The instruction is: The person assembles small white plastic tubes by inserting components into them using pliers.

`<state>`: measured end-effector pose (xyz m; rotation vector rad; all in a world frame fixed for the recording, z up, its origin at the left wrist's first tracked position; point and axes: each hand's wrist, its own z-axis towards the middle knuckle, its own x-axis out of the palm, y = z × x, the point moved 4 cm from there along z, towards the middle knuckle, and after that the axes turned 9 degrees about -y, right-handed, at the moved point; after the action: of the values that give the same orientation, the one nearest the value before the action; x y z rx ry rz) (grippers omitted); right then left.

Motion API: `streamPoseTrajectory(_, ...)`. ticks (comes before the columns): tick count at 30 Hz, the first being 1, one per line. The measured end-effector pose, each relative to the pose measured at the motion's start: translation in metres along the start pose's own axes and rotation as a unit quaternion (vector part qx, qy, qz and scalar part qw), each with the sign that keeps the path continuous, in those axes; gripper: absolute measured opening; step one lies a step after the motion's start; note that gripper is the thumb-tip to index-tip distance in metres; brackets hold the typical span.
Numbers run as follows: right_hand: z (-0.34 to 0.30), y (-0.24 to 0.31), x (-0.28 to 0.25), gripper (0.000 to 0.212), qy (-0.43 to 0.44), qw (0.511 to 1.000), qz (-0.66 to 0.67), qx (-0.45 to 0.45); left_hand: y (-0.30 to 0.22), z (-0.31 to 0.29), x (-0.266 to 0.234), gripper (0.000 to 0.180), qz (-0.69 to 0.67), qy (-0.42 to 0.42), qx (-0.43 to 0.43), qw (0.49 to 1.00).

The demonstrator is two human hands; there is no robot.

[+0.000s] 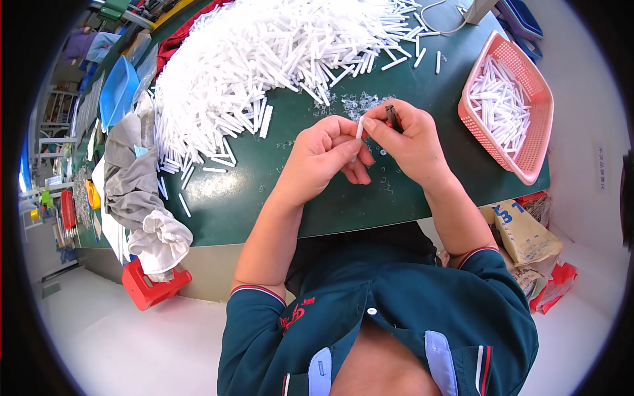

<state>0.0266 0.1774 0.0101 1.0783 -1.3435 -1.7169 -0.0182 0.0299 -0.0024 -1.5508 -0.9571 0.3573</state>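
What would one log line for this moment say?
left hand: holds white stick | right hand: dark tool at stick's tip | pink basket: sticks inside

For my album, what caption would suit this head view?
Both hands, left hand and right hand, hold a white stick over a green table, between a white stick pile and a pink basket.

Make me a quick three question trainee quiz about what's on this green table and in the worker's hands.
1. True or false: the pink plastic mesh basket holds white plastic sticks.
2. Which hand holds the small dark tool? A left, B right.
3. Fill in: the large pile of white plastic sticks lies on the ____ side of the green table.

Key: 1 true. 2 B: the right hand has it, while the left hand pinches one white stick. 3 left.
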Motion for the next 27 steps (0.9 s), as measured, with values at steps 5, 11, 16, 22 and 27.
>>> streamPoseTrajectory(5,-0.003,0.008,0.001,0.012,-0.026,0.998,-0.038,-0.046,0.000,0.000,0.001,0.020,0.007,-0.014,0.029,0.999)
streamPoseTrajectory(11,-0.002,0.009,0.000,0.008,-0.024,0.995,-0.032,-0.096,-0.001,0.000,0.001,0.019,0.004,-0.015,0.033,0.999)
streamPoseTrajectory(16,0.000,0.002,-0.013,0.010,0.001,0.995,0.084,0.054,-0.002,0.001,-0.001,0.019,0.002,-0.028,0.030,0.999)
streamPoseTrajectory(22,0.002,0.015,-0.005,0.021,0.009,0.975,-0.179,-0.130,-0.003,0.001,-0.006,0.023,-0.053,-0.007,0.022,0.998)
streamPoseTrajectory(27,0.001,0.020,-0.004,0.019,0.026,0.956,-0.200,-0.212,-0.005,-0.001,-0.004,0.022,-0.065,0.014,0.011,0.998)
